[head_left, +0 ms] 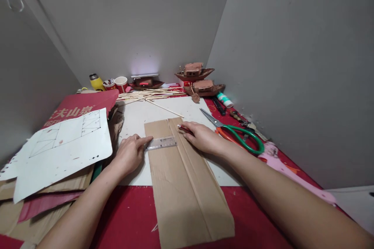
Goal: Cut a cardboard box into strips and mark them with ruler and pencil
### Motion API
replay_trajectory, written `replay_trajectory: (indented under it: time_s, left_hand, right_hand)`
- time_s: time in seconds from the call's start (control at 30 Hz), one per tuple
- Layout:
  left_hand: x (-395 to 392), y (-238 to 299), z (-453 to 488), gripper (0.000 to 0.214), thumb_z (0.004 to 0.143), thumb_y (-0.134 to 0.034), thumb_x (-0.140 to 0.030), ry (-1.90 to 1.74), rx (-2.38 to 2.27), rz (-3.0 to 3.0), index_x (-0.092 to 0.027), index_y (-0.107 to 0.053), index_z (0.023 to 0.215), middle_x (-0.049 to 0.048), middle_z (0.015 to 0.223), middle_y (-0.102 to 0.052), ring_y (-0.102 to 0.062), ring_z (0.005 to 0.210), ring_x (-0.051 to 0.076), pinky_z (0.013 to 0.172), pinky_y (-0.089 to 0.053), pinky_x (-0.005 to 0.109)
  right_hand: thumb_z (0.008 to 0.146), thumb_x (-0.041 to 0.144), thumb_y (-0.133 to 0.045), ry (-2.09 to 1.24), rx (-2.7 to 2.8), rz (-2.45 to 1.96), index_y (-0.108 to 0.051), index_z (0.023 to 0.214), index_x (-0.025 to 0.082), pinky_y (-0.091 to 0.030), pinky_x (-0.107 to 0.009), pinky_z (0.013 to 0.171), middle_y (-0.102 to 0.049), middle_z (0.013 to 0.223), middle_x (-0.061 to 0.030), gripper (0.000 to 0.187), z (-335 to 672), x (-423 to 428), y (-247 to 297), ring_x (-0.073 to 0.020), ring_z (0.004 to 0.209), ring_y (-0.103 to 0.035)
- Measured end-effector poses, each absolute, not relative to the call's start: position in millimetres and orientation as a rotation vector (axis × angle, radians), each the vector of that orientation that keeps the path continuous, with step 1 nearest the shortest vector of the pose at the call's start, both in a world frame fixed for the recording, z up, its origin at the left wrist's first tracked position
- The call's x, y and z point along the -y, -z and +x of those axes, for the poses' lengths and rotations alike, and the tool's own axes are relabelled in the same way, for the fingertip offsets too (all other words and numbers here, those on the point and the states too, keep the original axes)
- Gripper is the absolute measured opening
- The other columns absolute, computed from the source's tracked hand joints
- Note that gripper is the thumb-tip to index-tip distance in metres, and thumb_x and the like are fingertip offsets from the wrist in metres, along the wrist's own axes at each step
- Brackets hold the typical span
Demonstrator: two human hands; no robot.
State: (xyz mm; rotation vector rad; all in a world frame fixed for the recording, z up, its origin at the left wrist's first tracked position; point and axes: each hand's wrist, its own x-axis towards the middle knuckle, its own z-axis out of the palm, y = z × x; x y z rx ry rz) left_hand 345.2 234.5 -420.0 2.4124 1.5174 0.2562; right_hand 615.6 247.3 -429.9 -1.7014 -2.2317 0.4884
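A long piece of brown cardboard [187, 186] with a lengthwise crease lies in front of me, partly on a white sheet [133, 118]. Across its upper part rests a short clear ruler [163, 142]. My left hand [128, 155] holds the ruler's left end, index finger stretched along it and the other fingers curled. Pinched in my right hand [201, 137] is a slim dark red pen [184, 128], its tip over the cardboard just above and right of the ruler's right end. The right fingers partly hide the pen.
Green-handled scissors [242, 134] lie right of my right hand. Thin wooden sticks [152, 94] and model boats [204, 85] stand at the back, near paper cups [120, 83] and a yellow bottle [96, 81]. A drawn-on paper [73, 159] covers stacked cardboard at left.
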Motion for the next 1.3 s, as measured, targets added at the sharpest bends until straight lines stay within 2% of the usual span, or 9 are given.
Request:
replay_trajectory:
  time_s: [0.2, 0.37, 0.63, 0.87, 1.2, 1.3]
  left_hand:
    - [-232.2, 421.0, 345.2, 0.046, 0.091, -0.038, -0.016, -0.287, -1.444, 2.398, -0.028, -0.061, 0.129, 0.0058, 0.088, -0.059, -0.056, 0.082, 0.019, 0.076, -0.042, 0.032]
    - [-226.0, 415.3, 348.7, 0.043, 0.092, -0.041, -0.021, -0.268, -1.404, 2.376, -0.026, -0.061, 0.129, 0.0069, 0.089, -0.060, -0.058, 0.086, 0.021, 0.078, -0.044, 0.033]
    - [-218.8, 407.0, 343.9, 0.041, 0.088, -0.052, -0.026, -0.212, -1.242, 2.222, -0.027, -0.063, 0.128, 0.0063, 0.115, -0.068, -0.062, 0.103, 0.022, 0.092, -0.047, 0.035]
    - [-222.2, 405.8, 337.5, 0.040, 0.086, -0.056, -0.027, -0.171, -1.159, 2.103, -0.026, -0.064, 0.125, 0.0029, 0.129, -0.065, -0.059, 0.118, 0.020, 0.103, -0.043, 0.035]
    - [-218.5, 396.7, 340.9, 0.050, 0.081, -0.055, -0.015, -0.077, -1.131, 2.172, -0.028, -0.061, 0.129, 0.0023, 0.125, -0.066, -0.060, 0.113, 0.019, 0.099, -0.044, 0.031]
    - [-217.5, 395.5, 339.7, 0.053, 0.080, -0.054, -0.014, -0.049, -1.132, 2.200, -0.029, -0.060, 0.131, 0.0026, 0.120, -0.068, -0.062, 0.105, 0.019, 0.093, -0.046, 0.030]
  right_hand:
    - [0.089, 0.015, -0.050, -0.480, 2.218, -1.703, -0.060, 0.120, 0.016, -0.046, -0.036, 0.093, -0.065, 0.121, -0.0136, 0.033, 614.9, -246.9, 427.7, -0.0250, 0.112, -0.060]
    - [0.089, 0.016, -0.050, -0.477, 2.211, -1.704, -0.060, 0.121, 0.013, -0.045, -0.035, 0.095, -0.064, 0.123, -0.0154, 0.034, 614.9, -246.8, 425.9, -0.0257, 0.114, -0.059]
    - [0.089, 0.015, -0.051, -0.477, 2.193, -1.733, -0.060, 0.120, 0.016, -0.045, -0.036, 0.095, -0.064, 0.124, -0.0137, 0.033, 613.8, -245.6, 423.3, -0.0259, 0.114, -0.059]
    - [0.090, 0.015, -0.051, -0.484, 2.192, -1.756, -0.060, 0.120, 0.015, -0.045, -0.035, 0.095, -0.064, 0.123, -0.0139, 0.032, 612.8, -245.7, 421.1, -0.0260, 0.114, -0.058]
    - [0.091, 0.019, -0.051, -0.455, 2.188, -1.737, -0.059, 0.122, 0.015, -0.046, -0.037, 0.095, -0.064, 0.123, -0.0140, 0.032, 615.1, -246.2, 428.3, -0.0273, 0.112, -0.060]
    - [0.090, 0.019, -0.052, -0.440, 2.189, -1.736, -0.059, 0.121, 0.016, -0.046, -0.037, 0.095, -0.065, 0.122, -0.0140, 0.032, 615.6, -246.4, 429.7, -0.0272, 0.112, -0.060]
